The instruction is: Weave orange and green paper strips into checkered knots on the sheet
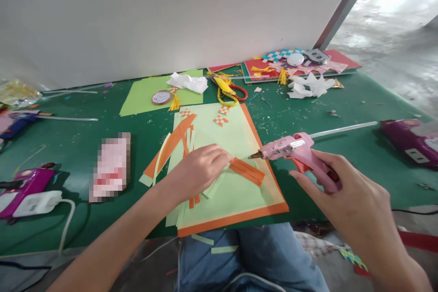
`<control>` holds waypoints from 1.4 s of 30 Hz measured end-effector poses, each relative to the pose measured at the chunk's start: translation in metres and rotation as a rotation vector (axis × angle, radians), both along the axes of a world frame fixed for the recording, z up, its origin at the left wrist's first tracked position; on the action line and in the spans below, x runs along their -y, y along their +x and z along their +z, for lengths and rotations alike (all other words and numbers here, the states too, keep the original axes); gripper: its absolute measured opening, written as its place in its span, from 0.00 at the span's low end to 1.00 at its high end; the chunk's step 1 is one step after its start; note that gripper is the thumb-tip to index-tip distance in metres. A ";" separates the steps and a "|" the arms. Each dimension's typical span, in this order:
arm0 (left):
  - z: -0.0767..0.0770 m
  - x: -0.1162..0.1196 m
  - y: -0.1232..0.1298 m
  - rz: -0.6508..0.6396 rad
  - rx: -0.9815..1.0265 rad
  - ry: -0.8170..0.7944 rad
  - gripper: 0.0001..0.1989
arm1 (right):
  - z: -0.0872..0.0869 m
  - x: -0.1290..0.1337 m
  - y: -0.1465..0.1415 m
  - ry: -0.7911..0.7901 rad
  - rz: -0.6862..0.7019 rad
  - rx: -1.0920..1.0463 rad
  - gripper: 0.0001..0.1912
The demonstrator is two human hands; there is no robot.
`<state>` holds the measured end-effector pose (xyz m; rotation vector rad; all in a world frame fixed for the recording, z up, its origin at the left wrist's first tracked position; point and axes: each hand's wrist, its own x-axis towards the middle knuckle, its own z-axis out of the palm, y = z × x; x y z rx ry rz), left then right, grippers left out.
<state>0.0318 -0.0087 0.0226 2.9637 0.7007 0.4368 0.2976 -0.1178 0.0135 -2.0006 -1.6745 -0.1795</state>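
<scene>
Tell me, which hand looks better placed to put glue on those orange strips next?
Probably the right: the right hand holds the pink glue gun, its nozzle near the orange strips; the left hand seems to pinch their end.

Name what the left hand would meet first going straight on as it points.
The left hand would likely meet the front of the pink glue gun first, though their relative heights are unclear.

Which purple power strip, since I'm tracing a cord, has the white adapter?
The left strip, whose white adapter trails a white cord; the right strip shows no adapter.
</scene>
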 end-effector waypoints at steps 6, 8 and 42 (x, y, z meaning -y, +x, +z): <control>-0.003 -0.011 0.009 -0.055 -0.145 0.058 0.10 | -0.004 0.007 0.007 -0.020 -0.031 0.035 0.30; 0.000 -0.014 0.011 -0.078 -0.188 0.063 0.09 | -0.004 0.008 0.010 -0.008 -0.042 0.066 0.32; 0.001 -0.020 0.013 -0.072 -0.162 0.031 0.11 | -0.006 0.016 0.023 -0.095 -0.126 0.041 0.32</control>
